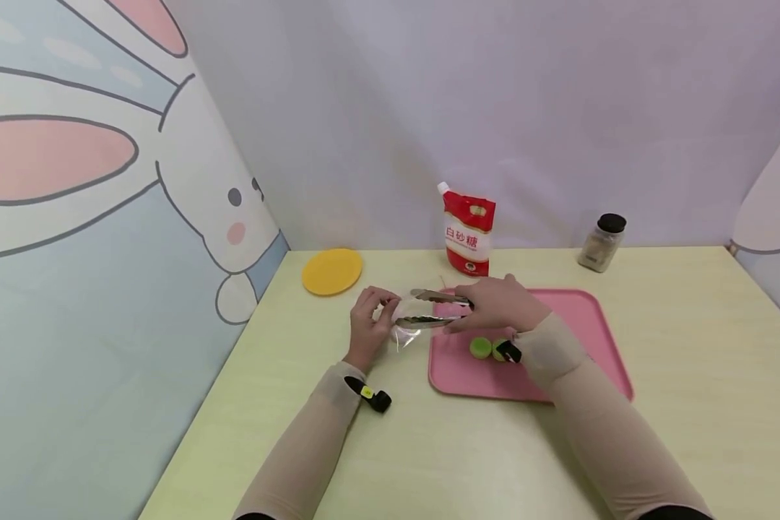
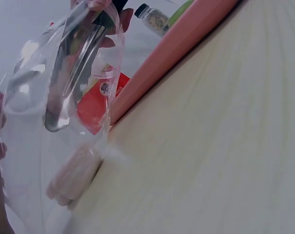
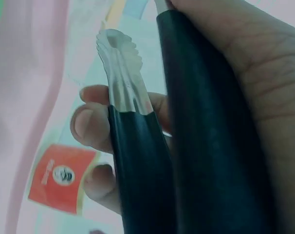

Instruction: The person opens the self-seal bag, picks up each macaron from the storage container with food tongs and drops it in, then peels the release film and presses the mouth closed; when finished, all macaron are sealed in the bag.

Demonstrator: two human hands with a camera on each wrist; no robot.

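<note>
By tray (image 1: 577, 312), L hand (image 1: 368, 326) pinches clr bag (image 1: 406, 336); R hand (image 1: 500, 305) grips blk-handled tongs (image 1: 429, 322).

The tongs (image 1: 437, 322) pair shiny, polished metal with smooth, dark, plastic-looking handles (image 3: 138, 161). The bag (image 2: 28, 161) is thin, clear, glossy, creased plastic film. The tray (image 1: 581, 339) looks like smooth plastic, the worktop (image 1: 702, 339) like smooth, wood-grained board, the sleeves (image 1: 315, 437) like matt cloth.
</note>
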